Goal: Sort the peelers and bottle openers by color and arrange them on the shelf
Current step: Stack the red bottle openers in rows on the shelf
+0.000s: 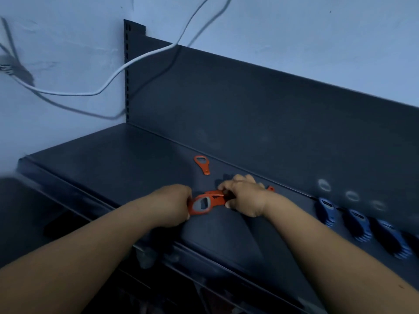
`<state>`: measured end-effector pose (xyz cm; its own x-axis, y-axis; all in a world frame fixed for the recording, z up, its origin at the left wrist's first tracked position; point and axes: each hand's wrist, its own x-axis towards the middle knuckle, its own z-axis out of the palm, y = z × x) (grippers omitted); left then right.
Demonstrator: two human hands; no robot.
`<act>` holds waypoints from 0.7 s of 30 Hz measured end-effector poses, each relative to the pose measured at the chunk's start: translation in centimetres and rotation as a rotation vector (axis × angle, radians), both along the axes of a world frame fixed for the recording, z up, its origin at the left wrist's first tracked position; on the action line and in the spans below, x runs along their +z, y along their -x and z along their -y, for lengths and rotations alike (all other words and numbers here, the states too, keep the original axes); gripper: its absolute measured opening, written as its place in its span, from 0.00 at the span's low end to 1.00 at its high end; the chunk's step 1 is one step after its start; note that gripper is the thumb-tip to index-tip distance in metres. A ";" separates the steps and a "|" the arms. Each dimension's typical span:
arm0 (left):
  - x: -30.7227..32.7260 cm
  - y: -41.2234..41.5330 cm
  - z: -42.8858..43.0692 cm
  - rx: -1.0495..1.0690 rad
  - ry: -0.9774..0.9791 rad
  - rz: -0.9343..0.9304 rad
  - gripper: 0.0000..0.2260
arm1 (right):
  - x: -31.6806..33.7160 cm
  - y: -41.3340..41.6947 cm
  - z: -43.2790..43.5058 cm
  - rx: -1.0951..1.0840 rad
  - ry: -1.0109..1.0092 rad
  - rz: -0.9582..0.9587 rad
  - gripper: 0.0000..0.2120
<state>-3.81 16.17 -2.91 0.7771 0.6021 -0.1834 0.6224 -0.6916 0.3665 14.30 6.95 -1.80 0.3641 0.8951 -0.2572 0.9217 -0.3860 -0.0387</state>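
Note:
On the dark shelf (pixel 118 159), my left hand (pixel 174 203) and my right hand (pixel 243 196) both grip a bunch of orange bottle openers (pixel 207 202) held between them, the left at its ring end, the right at its narrow end. A single orange bottle opener (pixel 201 164) lies flat further back near the shelf's rear panel. A small orange tip (pixel 271 189) shows just beyond my right hand. To the right, three stacks of blue bottle openers (pixel 358 222) lie side by side along the shelf.
The shelf's upright back panel (pixel 249 105) rises behind the objects. A white cable (pixel 127 64) hangs across the wall and the panel's top left corner. Lower shelves with dim items show below the front edge (pixel 158 252).

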 end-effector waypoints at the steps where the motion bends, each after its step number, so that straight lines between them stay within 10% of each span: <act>1: 0.0 -0.1 -0.2 0.006 0.008 0.006 0.02 | -0.1 0.0 0.2 -0.009 -0.014 0.018 0.20; 9: -0.5 -1.1 0.2 0.250 0.378 0.334 0.04 | -2.3 1.4 1.9 0.045 -0.268 0.281 0.18; 15: 0.2 -2.0 2.5 0.317 0.631 0.478 0.08 | -0.3 -0.7 4.7 -0.239 -0.549 -0.591 0.10; 21: 1.7 -3.9 5.4 0.263 0.712 0.422 0.26 | 1.2 0.0 8.9 0.009 -0.529 -0.740 0.10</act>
